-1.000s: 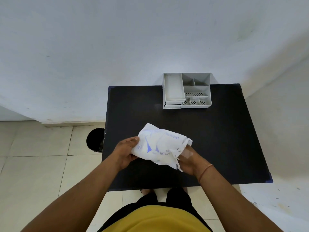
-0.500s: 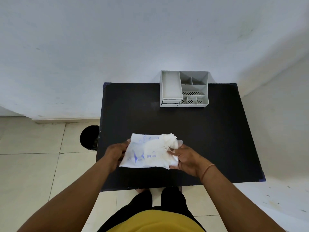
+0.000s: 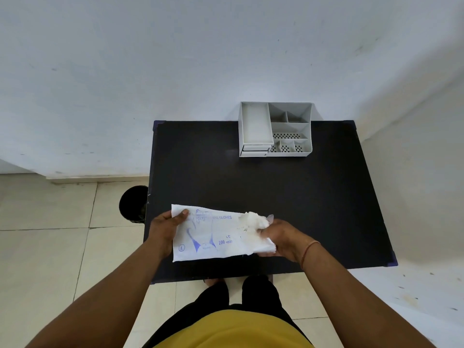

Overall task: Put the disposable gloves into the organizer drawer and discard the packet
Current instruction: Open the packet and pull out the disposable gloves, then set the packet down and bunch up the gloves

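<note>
Against a pale wall stands the dark worktop [image 3: 313,209], with the organizer [image 3: 275,129] at its far edge. Compared with half a second ago, the packet [image 3: 213,234] is now stretched flat over the near edge. The left hand [image 3: 164,231] pinches its left end, and the right hand [image 3: 278,233] closes its grip on the gloves [image 3: 254,221] bunching out of the open end. I judge the gloves are about to leave the packet. A black bin [image 3: 133,204] waits on the floor at left.
</note>
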